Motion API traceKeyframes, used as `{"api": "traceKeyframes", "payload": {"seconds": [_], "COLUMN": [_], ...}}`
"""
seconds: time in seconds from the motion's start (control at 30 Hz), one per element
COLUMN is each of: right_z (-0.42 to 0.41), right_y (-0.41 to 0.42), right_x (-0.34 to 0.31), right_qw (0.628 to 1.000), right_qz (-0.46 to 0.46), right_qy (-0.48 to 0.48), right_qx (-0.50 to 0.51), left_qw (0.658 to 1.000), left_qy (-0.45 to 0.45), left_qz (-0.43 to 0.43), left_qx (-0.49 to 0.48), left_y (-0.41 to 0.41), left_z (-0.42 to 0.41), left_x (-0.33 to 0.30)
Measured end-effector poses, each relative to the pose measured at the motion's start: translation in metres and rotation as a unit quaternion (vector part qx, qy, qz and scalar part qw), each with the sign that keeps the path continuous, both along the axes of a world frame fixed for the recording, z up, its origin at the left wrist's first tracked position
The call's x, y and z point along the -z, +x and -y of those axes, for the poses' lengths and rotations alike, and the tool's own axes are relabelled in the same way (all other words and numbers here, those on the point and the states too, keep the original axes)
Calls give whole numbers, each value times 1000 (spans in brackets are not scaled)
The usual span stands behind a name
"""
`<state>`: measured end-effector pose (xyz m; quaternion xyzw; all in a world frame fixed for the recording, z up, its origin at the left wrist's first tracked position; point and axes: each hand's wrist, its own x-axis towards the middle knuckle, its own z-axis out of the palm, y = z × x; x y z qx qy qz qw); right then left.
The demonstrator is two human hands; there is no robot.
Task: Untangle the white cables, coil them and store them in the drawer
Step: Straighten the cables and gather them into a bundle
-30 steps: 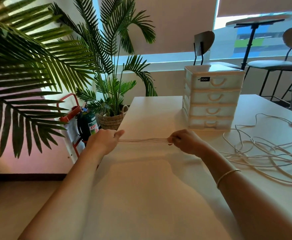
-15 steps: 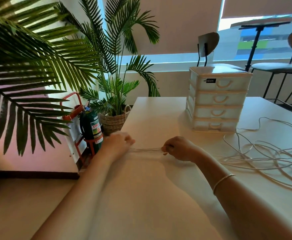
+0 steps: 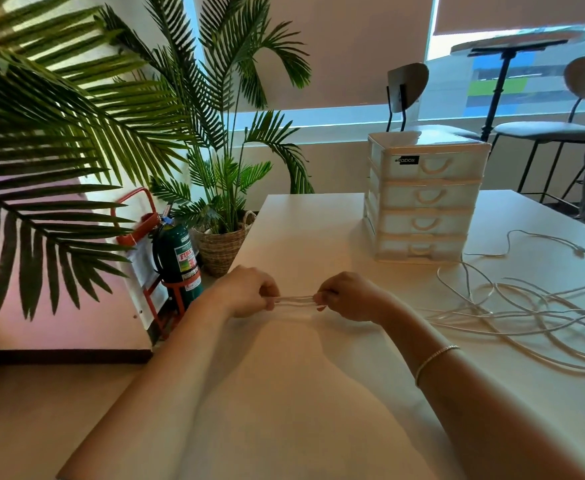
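Stretching between both hands, a short bundle of white cable strands (image 3: 294, 301) is held taut in front of the drawer unit (image 3: 422, 199).

Left hand (image 3: 249, 292) and right hand (image 3: 344, 296) are pinched closed on its ends; loose cables (image 3: 526, 306) are sprawled beside the unit.

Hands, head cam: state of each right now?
Left hand: closed, pinching one end of the folded cable strands.
Right hand: closed, pinching the other end.
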<state>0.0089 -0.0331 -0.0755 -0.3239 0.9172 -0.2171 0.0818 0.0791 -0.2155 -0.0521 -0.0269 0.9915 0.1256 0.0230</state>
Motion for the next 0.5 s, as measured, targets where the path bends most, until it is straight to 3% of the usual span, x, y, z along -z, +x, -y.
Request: {"api": "traceKeyframes", "payload": {"seconds": [0.27,0.5], "right_z": [-2,-26], "right_y": [4,-4], "right_x": [-5,-10], "right_qw": [1000,967], "right_qz": [6,233], "right_qy": [-20,-107], "right_qx": [2,14], "left_qw": [994,995], "left_qy": [95,96], "left_qz": [43,2], "left_qx": [25,15], "left_y": [-14,-18], "left_z": [-49,-42], "left_x": [8,26]}}
